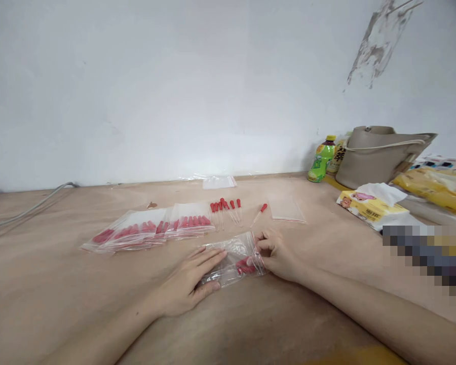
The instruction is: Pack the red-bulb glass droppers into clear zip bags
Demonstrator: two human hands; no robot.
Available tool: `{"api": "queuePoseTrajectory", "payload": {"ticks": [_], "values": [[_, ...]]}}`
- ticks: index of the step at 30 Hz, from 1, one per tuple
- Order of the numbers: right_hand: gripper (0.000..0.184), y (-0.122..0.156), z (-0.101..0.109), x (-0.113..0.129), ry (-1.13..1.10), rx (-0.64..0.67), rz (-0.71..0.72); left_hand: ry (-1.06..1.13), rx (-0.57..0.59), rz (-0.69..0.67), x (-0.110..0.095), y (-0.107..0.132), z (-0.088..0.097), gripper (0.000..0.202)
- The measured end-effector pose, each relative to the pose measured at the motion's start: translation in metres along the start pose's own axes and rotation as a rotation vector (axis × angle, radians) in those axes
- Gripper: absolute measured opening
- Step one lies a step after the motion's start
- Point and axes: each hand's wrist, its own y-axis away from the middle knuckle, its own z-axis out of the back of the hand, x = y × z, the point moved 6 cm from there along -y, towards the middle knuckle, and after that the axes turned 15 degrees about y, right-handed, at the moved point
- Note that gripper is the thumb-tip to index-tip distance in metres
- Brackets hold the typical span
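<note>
A clear zip-lock bag (231, 248) lies flat on the table in front of me, with several red-bulbed droppers (245, 266) inside near its mouth. My left hand (192, 281) rests on the bag's left part, fingers stretched out and flat. At the other end, my right hand (275, 256) pinches the bag's red-lined zip edge between thumb and fingers. Just beyond the bag is a small group of loose glass droppers (228, 212) with red bulbs. One single dropper (260, 213) lies apart, to their right.
Filled dropper bags (133, 230) overlap in a row at the left. Flat zip-lock bags (287, 209) lie right of the loose droppers, and another bag (217, 182) lies by the wall. A green bottle (321, 159), a beige handbag (368, 157) and a tissue pack (372, 207) stand at the right.
</note>
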Motion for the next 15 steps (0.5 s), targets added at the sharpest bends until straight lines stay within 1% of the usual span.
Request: {"api": "queuePoseTrajectory", "payload": {"ticks": [2, 3, 4, 7, 8, 9, 10, 12, 15], "values": [[0.011, -0.001, 0.001, 0.002, 0.024, 0.041, 0.07, -0.012, 0.009, 0.001, 0.002, 0.0, -0.001, 0.05], [0.01, -0.002, 0.003, -0.001, 0.05, 0.057, 0.077, -0.02, 0.015, 0.0, 0.002, 0.0, -0.001, 0.049], [0.01, -0.005, 0.006, -0.007, 0.088, 0.058, 0.054, -0.026, 0.023, -0.002, 0.003, 0.0, -0.002, 0.048], [0.014, -0.019, 0.019, -0.04, 0.307, 0.0, -0.109, -0.037, 0.053, -0.005, 0.002, -0.001, -0.003, 0.047], [0.016, -0.025, 0.023, -0.051, 0.405, -0.019, -0.145, -0.04, 0.064, -0.004, 0.002, -0.001, -0.003, 0.047], [0.018, -0.032, 0.026, -0.06, 0.496, -0.027, -0.144, -0.041, 0.077, -0.001, 0.001, -0.001, -0.003, 0.046], [0.02, -0.04, 0.027, -0.067, 0.567, -0.021, -0.112, -0.043, 0.087, 0.002, 0.001, -0.002, -0.003, 0.046], [0.022, -0.054, 0.024, -0.078, 0.628, 0.034, -0.015, -0.042, 0.102, 0.003, -0.001, -0.002, -0.003, 0.045], [0.019, -0.069, 0.016, -0.088, 0.59, 0.109, 0.079, -0.03, 0.103, -0.004, -0.002, -0.002, -0.002, 0.043]]}}
